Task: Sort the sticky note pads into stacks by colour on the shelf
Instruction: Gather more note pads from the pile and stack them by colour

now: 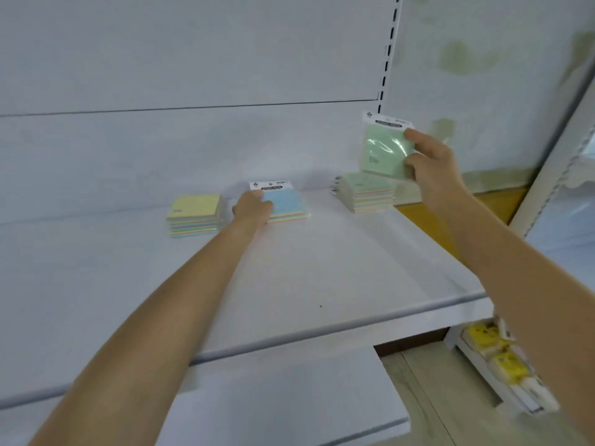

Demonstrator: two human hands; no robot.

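Three groups of wrapped sticky note pads lie at the back of the white shelf [289, 278]. A yellow-topped stack [194, 214] is on the left. A blue-topped pad [285, 202] sits in the middle, and my left hand [252, 209] rests on its left edge with fingers curled over it. On the right stands a green-topped stack [365, 194]. My right hand [431, 167] holds a green pad [384, 148] upright in the air just above that green stack, pinched at its right edge.
A slotted upright [388, 56] runs up the back panel behind the green stack. A lower shelf [289, 397] juts out below. At the lower right a rack holds yellow packaged items [495, 349]. An orange-brown surface [457, 207] lies right of the shelf.
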